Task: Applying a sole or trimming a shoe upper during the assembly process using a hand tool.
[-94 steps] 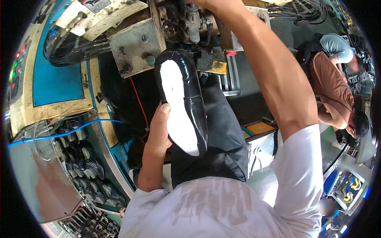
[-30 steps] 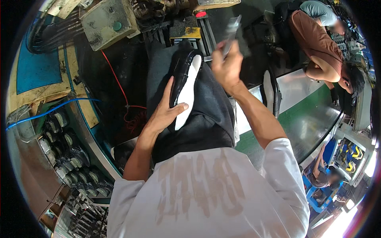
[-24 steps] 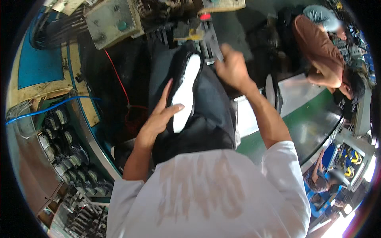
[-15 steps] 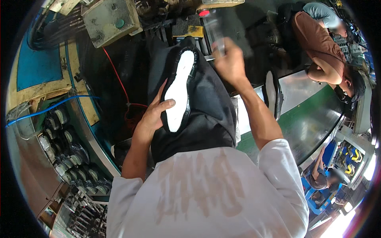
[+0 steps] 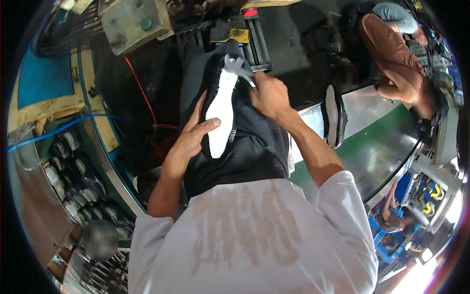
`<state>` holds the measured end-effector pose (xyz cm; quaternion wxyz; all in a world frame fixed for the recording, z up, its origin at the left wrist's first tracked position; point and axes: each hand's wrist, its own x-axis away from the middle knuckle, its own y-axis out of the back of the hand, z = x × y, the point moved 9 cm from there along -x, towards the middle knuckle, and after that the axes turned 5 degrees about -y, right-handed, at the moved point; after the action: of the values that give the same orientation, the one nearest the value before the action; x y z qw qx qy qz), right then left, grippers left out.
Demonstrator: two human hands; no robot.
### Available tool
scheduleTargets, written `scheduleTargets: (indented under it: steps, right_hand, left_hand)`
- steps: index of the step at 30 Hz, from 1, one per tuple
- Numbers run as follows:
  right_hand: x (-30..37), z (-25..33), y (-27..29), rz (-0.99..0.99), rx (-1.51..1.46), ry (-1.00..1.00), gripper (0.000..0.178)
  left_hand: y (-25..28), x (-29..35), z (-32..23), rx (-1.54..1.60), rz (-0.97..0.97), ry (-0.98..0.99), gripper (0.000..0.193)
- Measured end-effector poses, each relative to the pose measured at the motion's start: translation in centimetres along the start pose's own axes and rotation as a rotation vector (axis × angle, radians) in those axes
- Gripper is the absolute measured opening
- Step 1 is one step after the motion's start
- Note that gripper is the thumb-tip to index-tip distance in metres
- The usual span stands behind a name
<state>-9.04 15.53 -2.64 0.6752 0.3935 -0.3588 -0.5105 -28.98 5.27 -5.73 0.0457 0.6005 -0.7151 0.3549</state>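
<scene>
A black shoe upper with a white sole side facing up (image 5: 221,110) lies lengthwise on my thighs, its far tip pointing away from me. My left hand (image 5: 192,135) grips its left edge, the thumb resting on the white surface. My right hand (image 5: 272,96) is closed around the handle of a hammer (image 5: 240,68). The motion-blurred grey hammer head is over the shoe's far end; whether it touches cannot be made out. Dark trousers cover the lap under the shoe.
Another black shoe with a pale sole (image 5: 334,113) stands on the metal and green bench (image 5: 364,139) at right. At left, several shoes (image 5: 85,181) fill a rack. A control box with a green button (image 5: 134,24) is ahead left. Co-workers (image 5: 394,49) sit at far right.
My right hand has come down and left, bringing the hammer from its raised position to the shoe's far end. My left hand still grips the shoe.
</scene>
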Motion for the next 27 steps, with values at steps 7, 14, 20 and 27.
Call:
scheduleTargets:
  steps: [7,14,20,27]
  right_hand:
    - [2.5,0.4,-2.1,0.267,0.033,-0.039,0.029]
    - [6.5,5.2,1.0,0.129,-0.182,0.119,0.023]
    - [7.3,6.2,3.6,0.094,-0.353,-0.005,0.021]
    - [4.6,5.6,-2.8,0.11,-0.433,0.021,0.019]
  left_hand:
    - [-0.8,0.3,0.5,-0.244,0.051,-0.096,0.103]
    - [-1.1,0.7,0.4,-0.118,0.137,-0.131,0.115]
    - [0.4,2.4,-1.6,-0.099,0.039,-0.298,0.112]
    - [5.7,13.1,-3.7,-0.019,-0.424,-0.557,0.115]
